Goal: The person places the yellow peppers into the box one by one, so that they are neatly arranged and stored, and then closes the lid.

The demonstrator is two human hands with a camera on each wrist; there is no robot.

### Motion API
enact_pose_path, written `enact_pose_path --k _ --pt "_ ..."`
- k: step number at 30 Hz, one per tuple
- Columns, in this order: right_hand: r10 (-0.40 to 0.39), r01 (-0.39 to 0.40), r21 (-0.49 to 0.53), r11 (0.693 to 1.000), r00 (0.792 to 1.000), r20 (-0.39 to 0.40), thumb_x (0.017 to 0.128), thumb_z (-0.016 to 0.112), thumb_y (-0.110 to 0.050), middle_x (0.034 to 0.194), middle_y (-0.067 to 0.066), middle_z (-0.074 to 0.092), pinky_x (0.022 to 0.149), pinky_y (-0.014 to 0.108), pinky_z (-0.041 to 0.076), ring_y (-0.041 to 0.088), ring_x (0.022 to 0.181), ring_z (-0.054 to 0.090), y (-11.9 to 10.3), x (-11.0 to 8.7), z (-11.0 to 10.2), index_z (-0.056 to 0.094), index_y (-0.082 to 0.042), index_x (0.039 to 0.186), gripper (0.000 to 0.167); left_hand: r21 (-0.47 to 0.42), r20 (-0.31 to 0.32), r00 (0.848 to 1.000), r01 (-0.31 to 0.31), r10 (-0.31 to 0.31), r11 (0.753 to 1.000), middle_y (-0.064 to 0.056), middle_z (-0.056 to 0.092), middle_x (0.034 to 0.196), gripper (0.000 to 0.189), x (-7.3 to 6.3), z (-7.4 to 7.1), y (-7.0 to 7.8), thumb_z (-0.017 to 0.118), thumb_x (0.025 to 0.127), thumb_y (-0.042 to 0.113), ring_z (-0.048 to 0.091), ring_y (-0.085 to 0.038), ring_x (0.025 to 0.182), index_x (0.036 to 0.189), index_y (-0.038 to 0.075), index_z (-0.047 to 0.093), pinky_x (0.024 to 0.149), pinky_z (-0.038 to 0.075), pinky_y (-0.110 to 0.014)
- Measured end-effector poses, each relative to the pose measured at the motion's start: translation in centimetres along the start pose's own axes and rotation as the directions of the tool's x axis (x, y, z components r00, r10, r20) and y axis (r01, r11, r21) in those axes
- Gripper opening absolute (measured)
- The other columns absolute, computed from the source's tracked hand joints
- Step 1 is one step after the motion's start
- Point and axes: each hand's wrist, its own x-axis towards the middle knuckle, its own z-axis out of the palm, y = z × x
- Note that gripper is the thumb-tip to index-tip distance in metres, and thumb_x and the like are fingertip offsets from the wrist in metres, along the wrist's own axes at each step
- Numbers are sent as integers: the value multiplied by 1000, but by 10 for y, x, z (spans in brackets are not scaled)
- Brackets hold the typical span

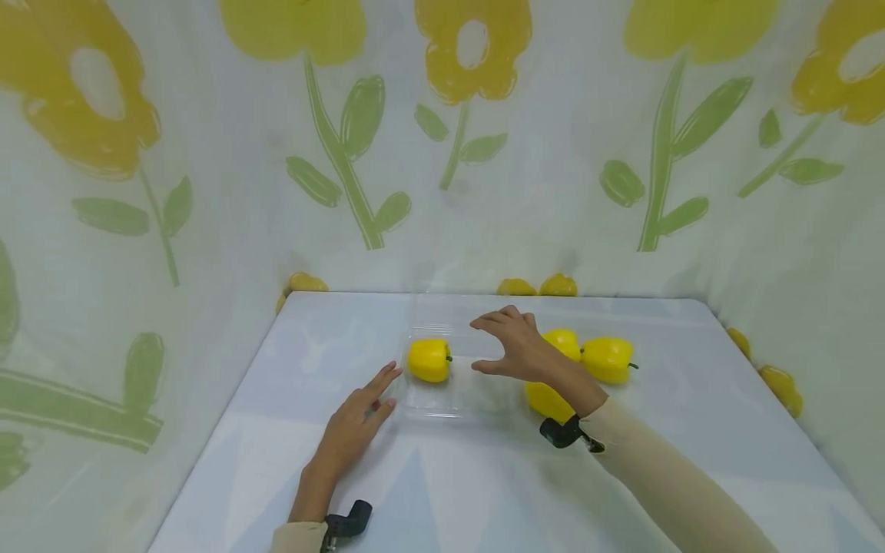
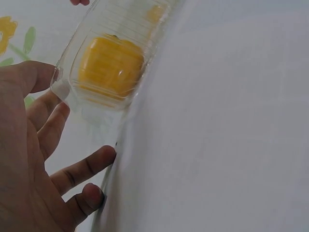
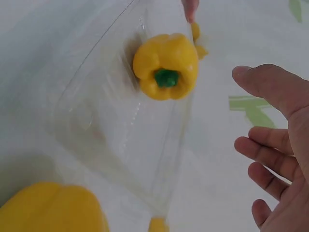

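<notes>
A yellow bell pepper (image 1: 429, 360) with a green stem lies in the left part of a clear plastic container (image 1: 442, 415). My left hand (image 1: 356, 422) is at the container's left side with fingers extended. In the left wrist view, the left thumb (image 2: 36, 76) and fingertips are right at the container's corner. Over the container's right part hovers my right hand (image 1: 515, 342), thumb and fingers spread apart with nothing between them. From the right wrist view, the pepper (image 3: 166, 67) sits beyond the right hand's fingertips, stem facing the camera.
Several more yellow bell peppers (image 1: 608, 359) lie right of the container, partly hidden behind the right forearm. A white table (image 1: 276, 353) carries everything, with a flower-print curtain (image 1: 525, 215) standing around its back and sides.
</notes>
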Motion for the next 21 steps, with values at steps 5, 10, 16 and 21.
enact_pose_path --k 5,10,16,21 --pt "-19 19 -3 1000 997 -72 82 83 -40 135 7 61 88 46 29 27 121 44 10 -19 -5 62 -10 135 64 8 -10 1000 -10 10 1000 26 25 158 53 0 1 0 53 104 36 47 -11 86 154 41 37 78 42 -39" --pt "-23 24 9 1000 993 -112 80 85 -37 134 8 61 87 47 28 28 121 44 18 -33 -10 63 -9 133 64 3 -4 1000 -13 13 1000 26 24 159 53 0 -1 -2 52 105 37 47 -11 87 154 43 35 78 42 -39" --pt "22 -21 14 1000 994 -105 81 84 -37 134 11 61 86 48 29 30 119 44 26 -48 -13 62 -8 134 65 7 12 1000 -8 8 1000 25 25 159 54 1 -2 -1 51 105 38 47 -12 88 154 46 32 79 42 -39" --pt "65 -65 7 998 993 -98 81 84 -38 134 11 61 85 47 29 29 118 44 37 -64 -12 62 -8 135 66 3 5 1000 -19 19 1000 25 25 159 53 1 1 -2 52 105 37 47 -12 87 155 42 34 78 42 -38"
